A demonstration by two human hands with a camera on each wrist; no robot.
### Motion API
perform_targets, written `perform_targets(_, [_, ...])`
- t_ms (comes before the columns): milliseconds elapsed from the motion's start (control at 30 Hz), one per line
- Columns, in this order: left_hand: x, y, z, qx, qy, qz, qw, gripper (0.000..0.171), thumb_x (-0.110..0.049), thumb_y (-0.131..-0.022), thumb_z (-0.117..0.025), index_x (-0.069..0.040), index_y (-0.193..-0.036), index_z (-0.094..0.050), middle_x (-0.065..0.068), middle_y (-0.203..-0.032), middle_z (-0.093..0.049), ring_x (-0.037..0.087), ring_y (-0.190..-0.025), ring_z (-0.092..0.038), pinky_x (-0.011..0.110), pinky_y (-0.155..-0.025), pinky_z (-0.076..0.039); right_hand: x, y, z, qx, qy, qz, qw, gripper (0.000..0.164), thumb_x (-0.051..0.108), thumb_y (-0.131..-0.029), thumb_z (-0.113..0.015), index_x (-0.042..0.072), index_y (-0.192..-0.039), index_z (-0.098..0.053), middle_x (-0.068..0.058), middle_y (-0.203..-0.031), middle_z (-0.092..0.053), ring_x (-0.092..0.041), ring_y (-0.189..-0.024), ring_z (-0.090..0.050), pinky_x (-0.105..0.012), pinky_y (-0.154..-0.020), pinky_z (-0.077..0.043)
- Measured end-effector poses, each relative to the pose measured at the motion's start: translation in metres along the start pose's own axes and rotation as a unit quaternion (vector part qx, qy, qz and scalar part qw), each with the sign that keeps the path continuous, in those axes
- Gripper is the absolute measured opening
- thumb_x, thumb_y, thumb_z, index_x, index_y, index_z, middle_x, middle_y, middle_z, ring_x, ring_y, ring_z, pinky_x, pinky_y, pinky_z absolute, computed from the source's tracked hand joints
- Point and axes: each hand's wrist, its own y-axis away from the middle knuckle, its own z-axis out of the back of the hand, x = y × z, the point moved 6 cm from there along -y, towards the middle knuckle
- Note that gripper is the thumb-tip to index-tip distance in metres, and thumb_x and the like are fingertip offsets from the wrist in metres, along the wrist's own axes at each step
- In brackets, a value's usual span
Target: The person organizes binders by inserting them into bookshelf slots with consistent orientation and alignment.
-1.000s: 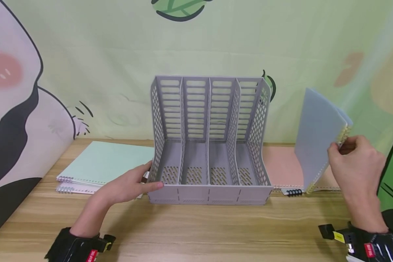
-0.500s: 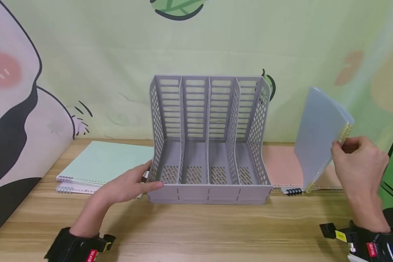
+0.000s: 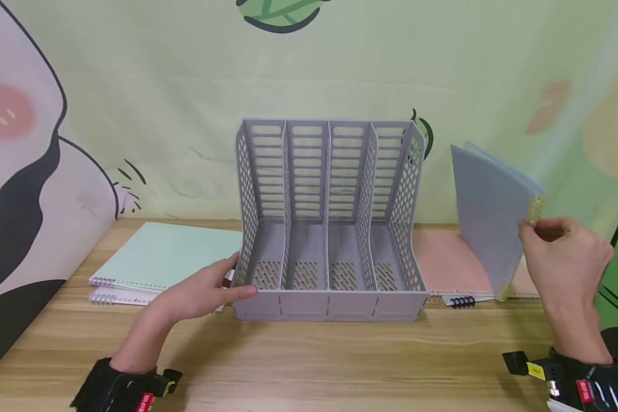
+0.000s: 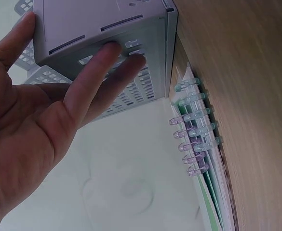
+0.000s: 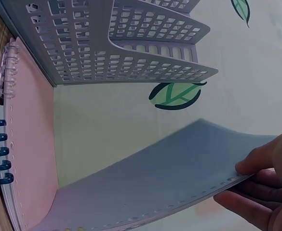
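Observation:
A grey-purple file organizer (image 3: 332,306) with several upright compartments stands mid-table in the head view. My left hand (image 3: 193,293) holds its front left corner, thumb over the front rim and fingers against the outer side wall (image 4: 131,89). On the right, my right hand (image 3: 569,269) pinches a light blue ring-bound notebook (image 3: 489,212) at its ringed edge, thumb on one face and fingers behind. The notebook stands tilted above a pink notebook (image 3: 440,257); the right wrist view shows its blue cover (image 5: 165,168) bending slightly.
Mint green notebooks (image 3: 170,254) lie stacked left of the organizer, rings facing forward. Under the pink notebook a notebook with black rings (image 3: 462,302) sticks out. A printed cloth (image 3: 185,86) hangs behind the wooden table (image 3: 314,366).
The blue notebook's far edge has swung left and its lower ringed corner has shifted right. My right hand has moved slightly right. My left hand and the organizer stay in place.

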Motion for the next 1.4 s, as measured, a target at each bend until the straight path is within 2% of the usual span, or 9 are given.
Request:
perform_targets(267, [-0.0002, 0.0008, 0.0001, 0.0, 0.002, 0.002, 1.0, 0.089, -0.041, -0.095, -0.065, -0.006, -0.158, -0.012, 0.017, -0.136, -0.05, 0.029, -0.113, -0.059, 0.037, -0.077, -0.052, -0.0018, -0.0026, 0.0007, -0.021, -0.028, -0.002, 0.999, 0.033, 0.02, -0.093, -0.063, -0.011, -0.099, -0.072, -0.025, -0.088, -0.067, 0.032, -0.059, -0.027, -0.002, -0.06, -0.025])
perform_targets(500, [0.0001, 0.0015, 0.0007, -0.001, -0.003, 0.006, 1.0, 0.091, -0.043, -0.095, -0.064, -0.005, -0.158, -0.011, 0.018, -0.139, -0.048, 0.031, -0.115, -0.058, 0.036, -0.077, -0.051, -0.0046, -0.0027, -0.0001, -0.025, -0.032, -0.018, 0.999, 0.034, 0.024, -0.093, -0.064, -0.008, -0.101, -0.074, -0.022, -0.088, -0.068, 0.031, -0.057, -0.029, -0.003, -0.061, -0.025])
perform_targets(733, [-0.0001, 0.0011, 0.0005, -0.001, -0.01, 0.002, 0.9999, 0.09, -0.044, -0.095, -0.063, -0.005, -0.158, -0.011, 0.017, -0.138, -0.049, 0.029, -0.114, -0.059, 0.03, -0.077, -0.051, -0.0054, -0.0013, -0.0012, -0.034, -0.035, 0.003, 0.999, 0.034, 0.025, -0.093, -0.063, -0.007, -0.099, -0.074, -0.021, -0.085, -0.068, 0.029, -0.059, -0.029, -0.004, -0.062, -0.026])
perform_targets(933, [-0.0003, 0.0006, -0.0005, 0.003, -0.004, -0.004, 1.0, 0.088, -0.041, -0.096, -0.063, -0.006, -0.158, -0.012, 0.016, -0.137, -0.05, 0.028, -0.114, -0.059, 0.031, -0.077, -0.051, -0.0071, -0.0007, -0.0003, -0.041, -0.029, -0.007, 0.999, 0.033, 0.022, -0.096, -0.061, -0.009, -0.1, -0.072, -0.023, -0.088, -0.067, 0.028, -0.061, -0.028, -0.003, -0.062, -0.026])
perform_targets(1133, [-0.0002, 0.0009, -0.0001, 0.002, -0.007, -0.001, 1.0, 0.089, -0.043, -0.096, -0.064, -0.006, -0.158, -0.012, 0.016, -0.137, -0.05, 0.028, -0.113, -0.059, 0.031, -0.077, -0.05, -0.0051, -0.0013, 0.0039, -0.05, -0.03, 0.001, 0.998, 0.032, 0.02, -0.096, -0.061, -0.011, -0.098, -0.071, -0.024, -0.089, -0.067, 0.028, -0.063, -0.028, -0.002, -0.06, -0.025])
perform_targets(1400, [-0.0003, 0.0004, -0.0003, 0.003, -0.001, 0.0, 1.0, 0.089, -0.042, -0.096, -0.064, -0.005, -0.158, -0.012, 0.017, -0.136, -0.05, 0.028, -0.113, -0.059, 0.032, -0.078, -0.05, -0.0027, 0.0018, 0.0071, -0.048, -0.036, -0.007, 0.998, 0.037, 0.024, -0.099, -0.057, -0.011, -0.104, -0.069, -0.022, -0.097, -0.067, 0.029, -0.068, -0.03, -0.003, -0.064, -0.029])
